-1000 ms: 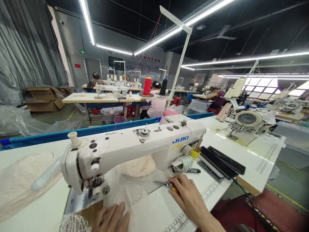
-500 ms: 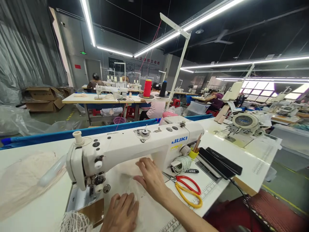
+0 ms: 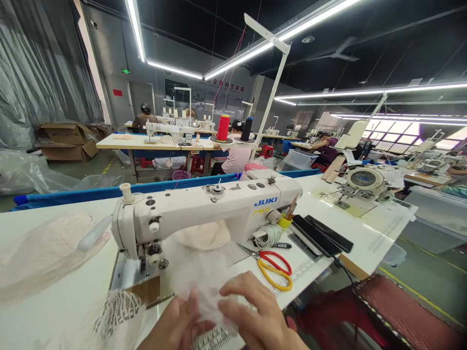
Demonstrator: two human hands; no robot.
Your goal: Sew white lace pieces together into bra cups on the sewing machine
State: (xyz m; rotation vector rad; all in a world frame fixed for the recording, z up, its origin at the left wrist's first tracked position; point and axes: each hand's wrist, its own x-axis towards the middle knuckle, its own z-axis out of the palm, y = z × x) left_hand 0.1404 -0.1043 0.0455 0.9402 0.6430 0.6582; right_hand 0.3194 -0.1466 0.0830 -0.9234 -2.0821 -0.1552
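While both hands meet at the front edge of the tabletop [image 3: 54, 311], the left hand [image 3: 175, 328] and right hand [image 3: 260, 318] pinch a sheer white lace piece [image 3: 204, 287], fingers clamped on its near edge. It lies just in front of the JUKI sewing machine [image 3: 204, 214], not yet under the needle [image 3: 151, 260], so stitching looks undone. Thin, crumpled, almost see-through stuff, this! Red and yellow scissors [image 3: 273, 267] rest to the right; a cream fabric mound [image 3: 202, 236] sits under the arm.
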